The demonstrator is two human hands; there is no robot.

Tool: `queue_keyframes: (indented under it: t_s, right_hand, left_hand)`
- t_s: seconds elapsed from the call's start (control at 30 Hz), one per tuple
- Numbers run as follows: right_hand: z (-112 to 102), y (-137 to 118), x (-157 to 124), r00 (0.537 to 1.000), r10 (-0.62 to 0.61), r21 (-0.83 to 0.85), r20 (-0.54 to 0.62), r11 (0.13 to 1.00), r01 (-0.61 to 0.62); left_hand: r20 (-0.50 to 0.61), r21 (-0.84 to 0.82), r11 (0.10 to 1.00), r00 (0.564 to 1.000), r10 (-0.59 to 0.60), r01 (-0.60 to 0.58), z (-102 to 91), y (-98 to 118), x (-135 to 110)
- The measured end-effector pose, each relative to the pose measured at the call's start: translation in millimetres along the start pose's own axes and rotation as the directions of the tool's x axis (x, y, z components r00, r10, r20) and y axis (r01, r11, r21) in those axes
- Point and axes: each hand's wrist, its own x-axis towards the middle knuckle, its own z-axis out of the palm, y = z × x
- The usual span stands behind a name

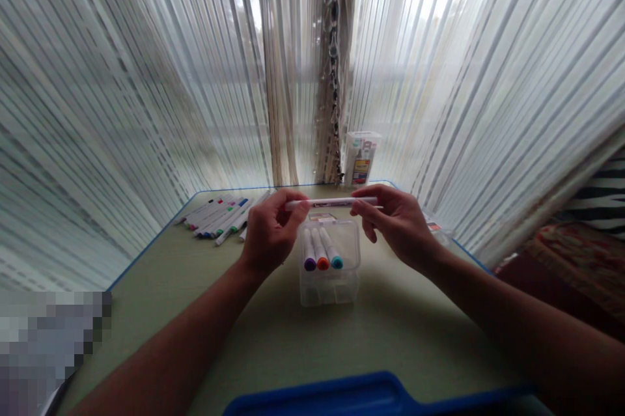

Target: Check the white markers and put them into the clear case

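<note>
A white marker (332,202) is held level in front of me, above the far edge of a clear plastic case. My left hand (273,227) pinches its left end between thumb and fingers. At its right end, the fingers of my right hand (390,214) are closed on it too. Below, the clear plastic case (329,289) stands on the table. Three white markers lie side by side in it, with a purple cap (310,264), an orange cap (323,263) and a teal cap (336,262) toward me.
Several loose white markers (219,214) lie in a pile at the left. At the back a clear box of markers (361,159) stands upright by the curtain (219,77). A clear plastic piece (438,228) is partly behind my right hand. A blue tray edge (317,396) is nearest me.
</note>
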Motion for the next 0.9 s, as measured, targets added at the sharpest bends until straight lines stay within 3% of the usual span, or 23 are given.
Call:
queue_keyframes:
  t_s: [0.53,0.77,0.9]
  right_hand:
    - [0.3,1.0,0.7,1.0,0.02,0.062,0.02,0.998,-0.021]
    - [1.9,-3.4,-0.2,1.0,0.004,0.005,0.018,1.0,-0.004]
    - [3.2,-4.6,-0.7,1.0,0.018,0.003,0.01,1.0,-0.018]
  left_hand:
    - [0.021,-0.09,0.995,0.999,-0.048,0.05,-2.3,-4.6,0.0]
    - [0.003,-0.036,0.999,1.0,-0.023,0.023,-2.3,-0.8,0.7]
    - [0.012,-0.096,0.995,1.0,-0.027,0.028,-1.1,1.7,1.1]
